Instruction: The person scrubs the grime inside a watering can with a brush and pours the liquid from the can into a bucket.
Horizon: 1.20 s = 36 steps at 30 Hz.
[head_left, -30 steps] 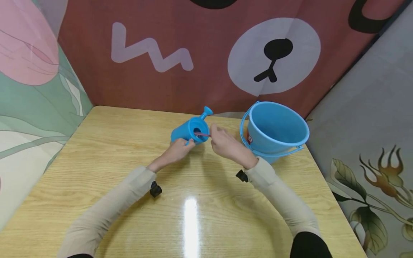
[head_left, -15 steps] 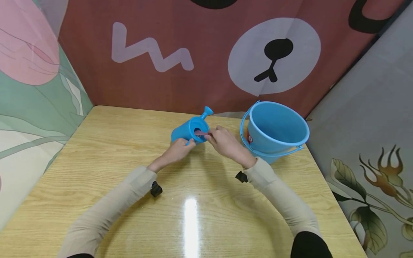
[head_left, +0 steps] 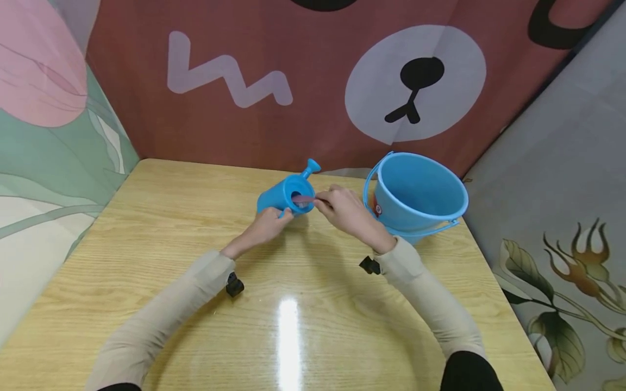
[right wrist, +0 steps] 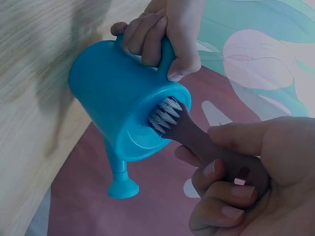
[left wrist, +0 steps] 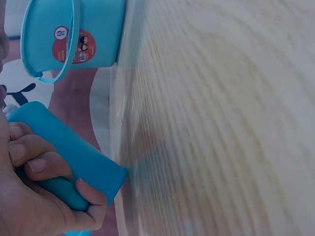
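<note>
A blue watering can [head_left: 275, 200] is tilted over the table, its opening turned toward the right hand and its spout pointing up and away in the head view. The left hand [head_left: 266, 225] grips its handle, fingers curled round it, as the left wrist view of the hand [left wrist: 44, 187] also shows. My right hand [head_left: 348, 215] holds a reddish-brown brush [right wrist: 197, 139] by its handle, between thumb and curled fingers. White bristles [right wrist: 166, 115] lie at the mouth of the watering can [right wrist: 106, 91]; in the head view the brush head is partly inside the opening.
A blue bucket [head_left: 411, 217] with its handle hanging down stands at the table's back right, close to the right hand. The wooden table [head_left: 205, 326] meets a printed cloth [head_left: 235, 130] at the back. Small black devices are fixed at both wrists.
The right hand has shifted its hold on the brush, its fingers turning, and moved slightly right. The brush's wider side now faces the head view. The left hand and can have barely moved.
</note>
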Tool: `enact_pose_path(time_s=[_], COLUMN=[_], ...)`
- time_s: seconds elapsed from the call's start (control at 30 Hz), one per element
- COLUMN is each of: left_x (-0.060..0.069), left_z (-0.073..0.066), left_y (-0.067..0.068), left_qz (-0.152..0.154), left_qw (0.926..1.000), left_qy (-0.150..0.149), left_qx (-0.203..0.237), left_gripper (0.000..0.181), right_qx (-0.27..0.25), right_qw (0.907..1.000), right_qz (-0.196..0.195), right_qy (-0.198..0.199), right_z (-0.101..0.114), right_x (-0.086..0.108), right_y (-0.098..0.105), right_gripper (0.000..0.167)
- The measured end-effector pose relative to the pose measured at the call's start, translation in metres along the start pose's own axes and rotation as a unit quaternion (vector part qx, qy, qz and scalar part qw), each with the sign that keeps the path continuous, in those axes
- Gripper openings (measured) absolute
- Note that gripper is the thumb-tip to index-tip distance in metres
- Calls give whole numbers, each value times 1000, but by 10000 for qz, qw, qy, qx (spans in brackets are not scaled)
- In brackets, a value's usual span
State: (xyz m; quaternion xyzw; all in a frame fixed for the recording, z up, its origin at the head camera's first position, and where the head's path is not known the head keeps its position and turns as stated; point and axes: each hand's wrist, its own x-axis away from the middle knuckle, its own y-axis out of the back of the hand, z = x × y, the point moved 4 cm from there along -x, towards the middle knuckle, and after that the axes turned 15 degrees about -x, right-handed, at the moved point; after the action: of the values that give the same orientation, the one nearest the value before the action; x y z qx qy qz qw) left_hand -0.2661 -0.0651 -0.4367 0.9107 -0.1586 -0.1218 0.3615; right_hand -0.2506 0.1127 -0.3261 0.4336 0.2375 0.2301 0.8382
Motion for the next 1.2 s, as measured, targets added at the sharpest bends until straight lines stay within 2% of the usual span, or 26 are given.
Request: enact_pose_path(time_s=[0.23, 0.53, 0.87, 1.2], left_x=[0, 0, -1, -1], left_z=[1, 3, 4, 3], left_y=[-2, 0, 1, -2], left_qz=[61, -26, -51, 21], left_qw=[9999, 10000, 10000, 10000], left_qy=[-125, -49, -51, -77], left_qx=[53, -26, -4, 22], left_gripper=[51, 51, 51, 52], right_qx=[-30, -221, -1, 68], right_qw=[10000, 9992, 9987, 9983], right_qz=[39, 45, -447, -554], right_qy=[-23, -330, -242, -158], right_z=[0, -1, -2, 0], right_x=[3, 5, 8, 12], right_y=[1, 6, 5, 10], right_gripper=[22, 25, 25, 23])
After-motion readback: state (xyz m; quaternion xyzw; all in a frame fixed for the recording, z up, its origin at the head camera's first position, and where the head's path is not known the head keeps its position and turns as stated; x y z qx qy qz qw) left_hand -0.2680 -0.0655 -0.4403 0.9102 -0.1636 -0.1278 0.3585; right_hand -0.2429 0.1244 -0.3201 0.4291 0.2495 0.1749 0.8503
